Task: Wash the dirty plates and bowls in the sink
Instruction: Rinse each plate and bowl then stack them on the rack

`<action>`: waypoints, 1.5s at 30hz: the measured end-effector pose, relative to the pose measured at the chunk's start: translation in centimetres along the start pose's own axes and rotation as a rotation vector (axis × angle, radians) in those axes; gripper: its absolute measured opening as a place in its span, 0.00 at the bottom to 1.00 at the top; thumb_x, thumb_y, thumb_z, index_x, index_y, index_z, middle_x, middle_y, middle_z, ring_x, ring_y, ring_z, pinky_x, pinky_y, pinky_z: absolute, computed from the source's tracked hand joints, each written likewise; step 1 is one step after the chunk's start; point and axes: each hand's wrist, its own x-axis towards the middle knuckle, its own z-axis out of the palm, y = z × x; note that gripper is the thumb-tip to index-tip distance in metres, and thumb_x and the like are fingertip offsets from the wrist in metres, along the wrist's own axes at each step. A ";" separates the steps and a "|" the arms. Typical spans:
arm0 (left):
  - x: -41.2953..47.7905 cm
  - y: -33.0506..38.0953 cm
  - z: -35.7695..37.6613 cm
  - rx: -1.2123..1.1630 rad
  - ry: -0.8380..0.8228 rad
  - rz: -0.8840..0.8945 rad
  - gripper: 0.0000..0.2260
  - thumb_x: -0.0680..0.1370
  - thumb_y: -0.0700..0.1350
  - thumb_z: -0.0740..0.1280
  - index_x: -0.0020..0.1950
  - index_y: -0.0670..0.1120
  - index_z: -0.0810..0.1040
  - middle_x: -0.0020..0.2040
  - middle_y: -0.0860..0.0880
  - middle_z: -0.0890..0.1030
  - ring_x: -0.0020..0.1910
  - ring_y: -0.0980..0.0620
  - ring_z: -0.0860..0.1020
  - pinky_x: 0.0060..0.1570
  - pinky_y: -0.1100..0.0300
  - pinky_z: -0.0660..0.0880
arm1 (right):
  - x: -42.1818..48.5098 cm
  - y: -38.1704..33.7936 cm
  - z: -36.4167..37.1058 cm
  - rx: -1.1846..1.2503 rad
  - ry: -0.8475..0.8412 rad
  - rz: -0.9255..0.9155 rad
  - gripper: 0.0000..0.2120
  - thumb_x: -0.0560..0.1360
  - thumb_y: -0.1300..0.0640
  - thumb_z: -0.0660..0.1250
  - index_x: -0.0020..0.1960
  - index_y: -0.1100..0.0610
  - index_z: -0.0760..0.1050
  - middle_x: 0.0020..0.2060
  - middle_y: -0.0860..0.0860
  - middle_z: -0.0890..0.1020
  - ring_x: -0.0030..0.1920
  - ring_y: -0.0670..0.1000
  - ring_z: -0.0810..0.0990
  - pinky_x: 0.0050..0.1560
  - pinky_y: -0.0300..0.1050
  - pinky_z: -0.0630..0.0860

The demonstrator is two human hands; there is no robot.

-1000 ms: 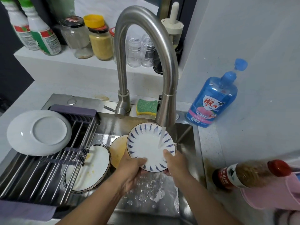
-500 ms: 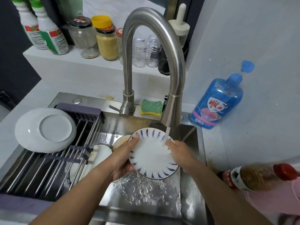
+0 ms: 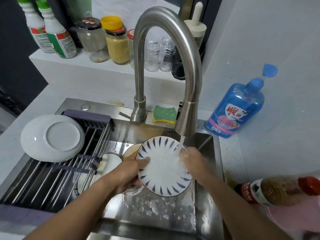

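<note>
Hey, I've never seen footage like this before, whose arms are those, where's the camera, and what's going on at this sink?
There is no machine: a person wears the camera on their head, looking down at their own arms. The left hand and right hand hold a blue-patterned plate under water running from the faucet. Below, in the sink, dirty dishes wait. A white plate rests upside down on the drying rack. A green sponge and blue soap bottle sit nearby.
</note>
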 end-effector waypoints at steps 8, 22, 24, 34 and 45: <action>-0.1 -0.3 0.5 -0.112 0.023 0.036 0.14 0.82 0.52 0.67 0.67 0.53 0.77 0.57 0.47 0.86 0.54 0.42 0.85 0.52 0.40 0.83 | 0.5 1.1 -1.4 0.071 -0.146 0.117 0.16 0.83 0.44 0.59 0.56 0.54 0.79 0.48 0.53 0.87 0.49 0.55 0.86 0.55 0.58 0.82; -0.1 -0.2 -3.0 0.593 -0.030 0.549 0.42 0.71 0.56 0.78 0.76 0.74 0.57 0.77 0.73 0.57 0.78 0.67 0.57 0.77 0.54 0.61 | -0.1 -0.5 -4.4 0.527 -0.444 0.495 0.11 0.78 0.62 0.55 0.51 0.69 0.73 0.30 0.57 0.75 0.20 0.43 0.63 0.18 0.33 0.59; 0.3 0.5 -3.0 0.670 0.046 0.681 0.39 0.71 0.52 0.78 0.75 0.72 0.62 0.73 0.77 0.61 0.76 0.69 0.61 0.75 0.59 0.62 | -0.1 -1.5 -5.0 0.492 -0.485 0.541 0.13 0.80 0.63 0.52 0.49 0.69 0.73 0.26 0.55 0.75 0.18 0.42 0.62 0.17 0.31 0.58; 0.5 -1.6 -2.2 0.537 0.113 0.697 0.20 0.76 0.43 0.76 0.60 0.63 0.75 0.59 0.60 0.82 0.60 0.58 0.81 0.63 0.52 0.78 | -0.6 -2.8 -3.8 0.600 -0.468 0.545 0.33 0.80 0.37 0.59 0.64 0.67 0.73 0.50 0.62 0.83 0.44 0.58 0.85 0.38 0.50 0.83; 0.8 -3.1 -1.7 0.406 0.195 0.627 0.19 0.79 0.44 0.73 0.63 0.62 0.71 0.58 0.57 0.81 0.58 0.58 0.81 0.58 0.52 0.80 | -0.1 -1.4 -0.1 0.625 -0.249 0.237 0.37 0.79 0.28 0.47 0.73 0.51 0.72 0.62 0.51 0.82 0.63 0.52 0.78 0.66 0.59 0.69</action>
